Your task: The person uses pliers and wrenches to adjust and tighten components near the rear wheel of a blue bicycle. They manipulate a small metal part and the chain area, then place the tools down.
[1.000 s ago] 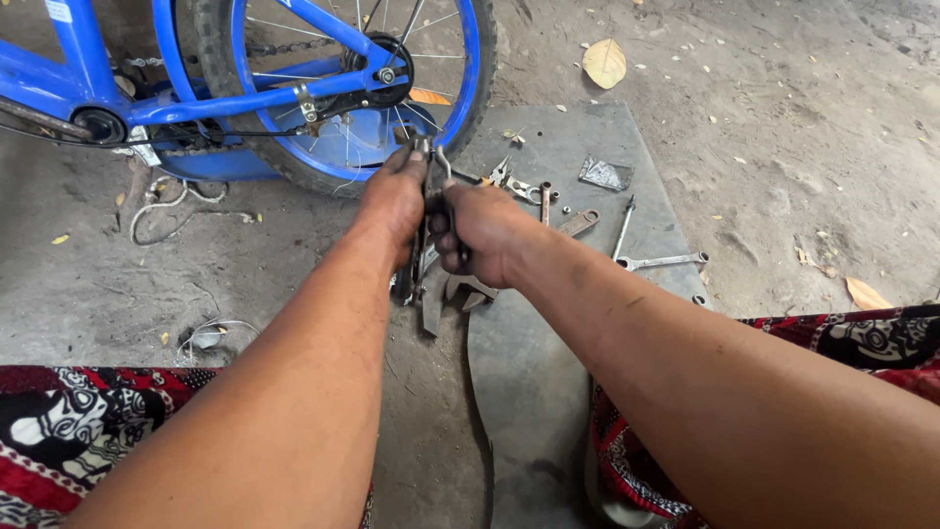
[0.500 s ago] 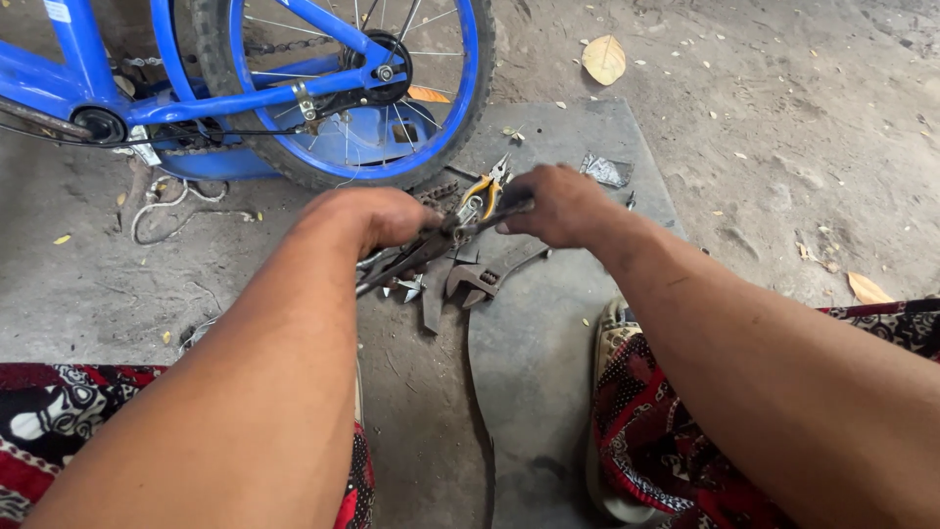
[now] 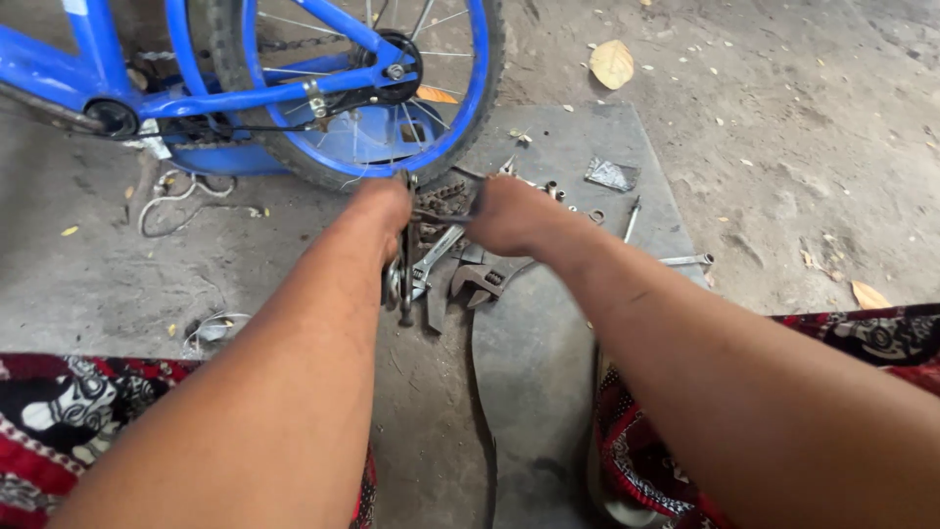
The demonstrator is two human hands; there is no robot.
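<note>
1. The left hand reaches out towards twelve o'clock, fingers curled shut around the top of a long dark metal part that hangs upright below the fist.
2. That metal part stands over the grey mat, its lower end just above or on the mat; I cannot tell which.
3. The right hand sits at three o'clock from the left one, very near it. Its fingers are bunched together and blurred, and they seem to pinch a thin dark piece running across towards the left hand. Whether they truly clamp it I cannot tell.
4. At six o'clock from the hands lie an adjustable wrench and a second spanner, overlapping in a heap on the mat.
5. A dark strap runs from that heap straight back towards six o'clock, between the two forearms.
6. At three o'clock from the right hand, further out on the mat, lie a slim rod-like tool, a bright spanner and a small dark packet.
7. At eleven to twelve o'clock stands a blue bicycle, its rear wheel just beyond the hands.
8. A dry leaf lies on the dusty ground at one o'clock.
9. Red patterned cloth covers both knees at the near edge.
</note>
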